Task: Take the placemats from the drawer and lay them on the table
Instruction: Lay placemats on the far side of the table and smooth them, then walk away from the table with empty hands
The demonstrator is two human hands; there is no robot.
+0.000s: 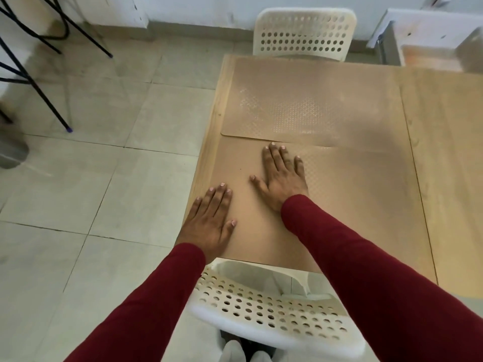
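Two tan placemats lie flat on the light wooden table (449,158). The far placemat (308,100) has a fine embossed pattern and its near edge slightly overlaps the near placemat (352,205). My left hand (209,223) rests palm down on the near placemat's left front corner, fingers spread. My right hand (283,178) lies flat on the same mat, further in, fingers apart and pointing away from me. Neither hand grips anything. Both arms wear dark red sleeves.
A white perforated chair (274,309) stands tucked under the table's near edge, right below my arms. A second white chair (304,32) faces it at the far side. Black metal legs (49,100) stand on the tiled floor at the left. A white cabinet (428,35) sits far right.
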